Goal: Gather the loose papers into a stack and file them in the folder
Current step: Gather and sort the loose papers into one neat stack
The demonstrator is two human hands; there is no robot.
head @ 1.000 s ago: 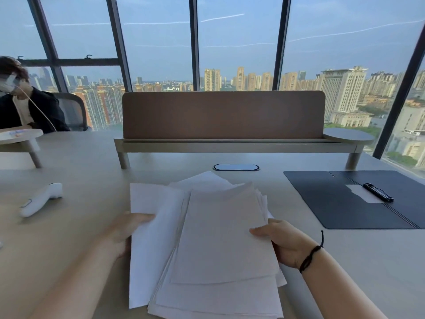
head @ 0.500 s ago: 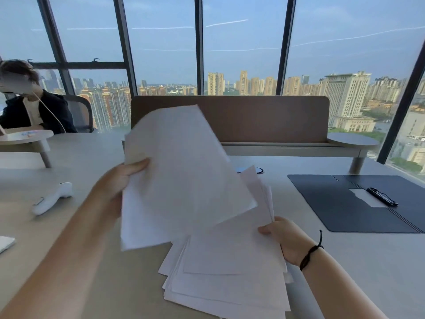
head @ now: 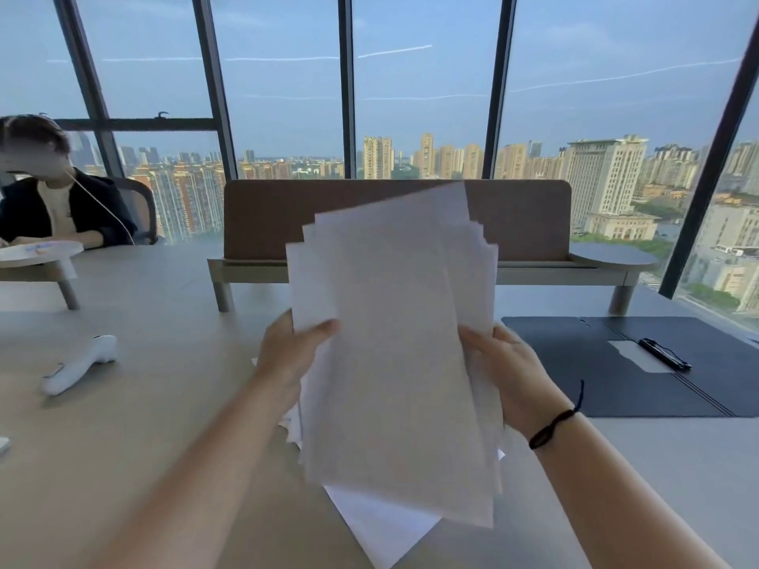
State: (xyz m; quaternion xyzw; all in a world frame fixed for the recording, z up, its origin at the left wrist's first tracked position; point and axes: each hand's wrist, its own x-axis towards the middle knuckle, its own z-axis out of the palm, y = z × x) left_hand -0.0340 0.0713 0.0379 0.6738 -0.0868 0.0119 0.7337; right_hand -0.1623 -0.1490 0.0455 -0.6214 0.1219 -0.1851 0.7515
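Observation:
A loose, fanned stack of white papers (head: 394, 355) is raised off the table in front of me, tilted nearly upright. My left hand (head: 291, 355) grips its left edge, thumb on the front. My right hand (head: 505, 375), with a black cord at the wrist, holds the right edge. Below the stack one white sheet (head: 382, 531) still lies on the table, a corner pointing at me. The dark open folder (head: 575, 363) lies flat to the right, with a black pen (head: 664, 354) and a small white slip on it.
A white handheld device (head: 78, 365) lies on the table (head: 123, 425) at the left. A brown divider panel on a low shelf (head: 287, 215) crosses the desk behind the papers. A seated person (head: 53, 199) is at the far left. Tall windows stand behind.
My left hand brought its single sheet onto the pile, and both hands lifted the papers off the table into a near-upright bundle. One sheet stayed on the table.

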